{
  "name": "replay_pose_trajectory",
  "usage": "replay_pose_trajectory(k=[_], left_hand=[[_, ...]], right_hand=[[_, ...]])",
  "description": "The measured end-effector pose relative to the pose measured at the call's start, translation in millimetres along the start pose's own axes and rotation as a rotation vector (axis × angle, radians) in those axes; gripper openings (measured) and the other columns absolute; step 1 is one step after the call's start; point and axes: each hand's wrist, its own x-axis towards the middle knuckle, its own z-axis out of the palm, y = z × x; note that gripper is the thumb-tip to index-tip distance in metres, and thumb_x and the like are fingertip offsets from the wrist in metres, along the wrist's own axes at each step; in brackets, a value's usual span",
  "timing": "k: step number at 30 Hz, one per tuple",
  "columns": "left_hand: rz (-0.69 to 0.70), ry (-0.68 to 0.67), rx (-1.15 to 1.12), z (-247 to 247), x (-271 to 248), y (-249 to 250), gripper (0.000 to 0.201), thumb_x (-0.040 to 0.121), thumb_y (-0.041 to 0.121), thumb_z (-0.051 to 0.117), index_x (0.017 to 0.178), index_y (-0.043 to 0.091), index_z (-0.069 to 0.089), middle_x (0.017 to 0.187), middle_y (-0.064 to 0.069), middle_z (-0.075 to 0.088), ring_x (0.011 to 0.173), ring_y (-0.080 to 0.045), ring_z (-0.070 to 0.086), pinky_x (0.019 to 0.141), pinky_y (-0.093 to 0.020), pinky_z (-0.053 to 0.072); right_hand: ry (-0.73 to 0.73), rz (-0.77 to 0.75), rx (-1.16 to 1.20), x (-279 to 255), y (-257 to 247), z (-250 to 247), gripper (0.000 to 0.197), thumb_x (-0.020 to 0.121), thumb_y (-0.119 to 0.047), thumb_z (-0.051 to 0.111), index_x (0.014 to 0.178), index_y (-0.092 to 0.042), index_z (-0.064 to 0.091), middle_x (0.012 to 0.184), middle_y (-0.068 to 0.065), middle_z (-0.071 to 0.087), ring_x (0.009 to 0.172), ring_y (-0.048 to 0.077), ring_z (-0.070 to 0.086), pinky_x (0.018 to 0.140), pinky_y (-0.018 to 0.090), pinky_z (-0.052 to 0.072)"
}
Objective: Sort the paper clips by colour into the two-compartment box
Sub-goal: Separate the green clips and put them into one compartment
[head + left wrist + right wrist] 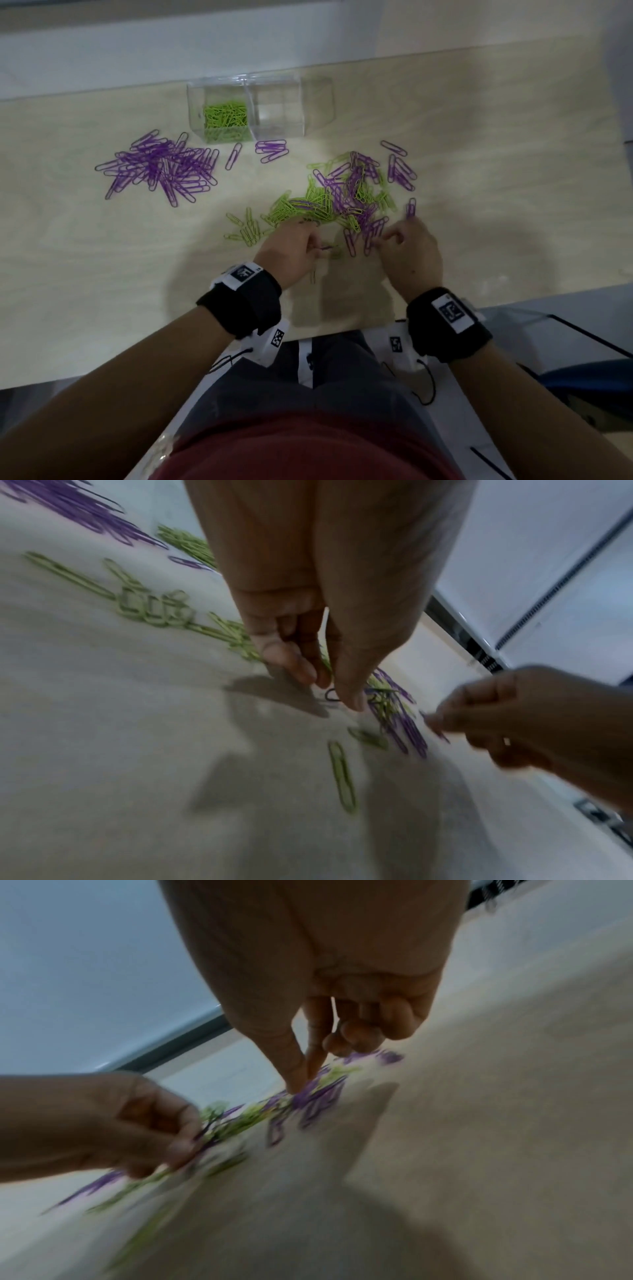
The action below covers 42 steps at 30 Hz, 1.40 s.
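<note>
Your table (102,308) looks like pale wood-grain laminate, smooth and matt with a soft sheen. The box (277,102) is clear, glossy hard plastic, and the clips, purple (161,168) and green (226,116), look like thin wire under a smooth coloured coating. Your wrist bands (246,308) are matt black cloth bearing white printed tags (454,311).

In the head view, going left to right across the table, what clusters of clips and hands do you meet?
Purple clip pile → small group of green clips → left hand, pinching a purple clip → right hand, its grip at the mixed pile's near edge.
</note>
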Motion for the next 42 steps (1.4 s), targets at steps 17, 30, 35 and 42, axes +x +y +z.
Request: replay_pose_trajectory(k=[17, 30, 35, 42], left_hand=[[0.093, 0.187, 0.059, -64.7, 50.2, -21.4, 0.014, 0.080, 0.020, 0.070, 0.090, 0.011, 0.067, 0.101, -0.006, 0.052, 0.100, -0.020, 0.045, 0.085, -0.024, 0.035], [0.094, 0.242, -0.245, -68.5, 42.9, -24.7, 0.011, 0.091, 0.011, 0.056, 0.084, 0.005, 0.051, 0.076, -0.007, 0.060, 0.075, -0.010, 0.064, 0.063, -0.026, 0.049], [0.079, 0.381, 0.087, -78.8, 50.1, -36.0, 0.021, 0.087, 0.021, 0.062, 0.103, 0.008, 0.057, 0.108, -0.013, 0.055, 0.100, -0.026, 0.048, 0.080, -0.029, 0.037], [0.280, 0.072, 0.076, -49.0, 30.1, -35.3, 0.022, 0.074, 0.013, 0.076, 0.095, 0.008, 0.070, 0.099, -0.007, 0.050, 0.091, -0.010, 0.041, 0.082, -0.018, 0.033]], right_hand=[[-0.103, -0.039, -0.109, -18.4, -8.0, 36.8, 0.015, 0.088, -0.020, 0.054, 0.092, -0.006, 0.054, 0.105, 0.012, 0.051, 0.088, 0.035, 0.056, 0.068, 0.041, 0.046], [0.093, 0.040, 0.020, 6.0, 15.3, 6.7, 0.025, 0.081, -0.016, 0.062, 0.103, -0.008, 0.056, 0.111, 0.012, 0.054, 0.096, 0.033, 0.056, 0.075, 0.038, 0.045], [0.035, -0.142, -0.028, 9.3, 2.1, 17.7, 0.034, 0.072, -0.017, 0.070, 0.104, -0.012, 0.061, 0.112, 0.011, 0.052, 0.099, 0.032, 0.055, 0.078, 0.036, 0.048], [0.190, -0.127, -0.067, 6.3, 6.7, 12.6, 0.011, 0.079, -0.009, 0.059, 0.088, -0.008, 0.063, 0.101, 0.014, 0.053, 0.086, 0.037, 0.057, 0.065, 0.036, 0.045]])
